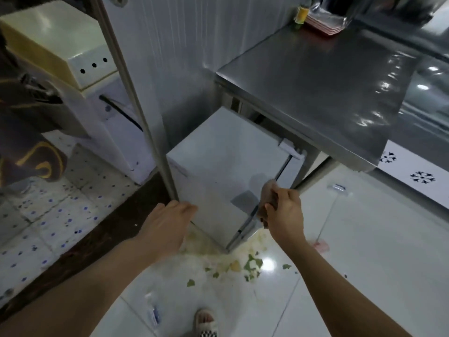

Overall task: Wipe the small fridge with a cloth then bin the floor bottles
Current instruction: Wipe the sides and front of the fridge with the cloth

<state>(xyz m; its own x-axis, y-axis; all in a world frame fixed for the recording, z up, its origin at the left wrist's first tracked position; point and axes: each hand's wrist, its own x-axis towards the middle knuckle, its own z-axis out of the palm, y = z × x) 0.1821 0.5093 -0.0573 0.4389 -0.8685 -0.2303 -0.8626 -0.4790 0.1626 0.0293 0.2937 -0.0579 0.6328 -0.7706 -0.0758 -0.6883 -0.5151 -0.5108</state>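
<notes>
The small white fridge stands on the floor, half under a steel table. My right hand grips a brownish cloth and presses it against the fridge's near right top edge, by the door seam. My left hand rests with fingers apart on the fridge's near left corner, beside a metal door frame. A clear plastic bottle lies on the white tiles to the right of the fridge. Another small bottle lies on the floor near my sandalled foot.
The steel table overhangs the fridge, with a yellow bottle and red trays at its back. Green and yellow food scraps litter the tiles before the fridge. The metal door frame stands left; a white appliance lies beyond it.
</notes>
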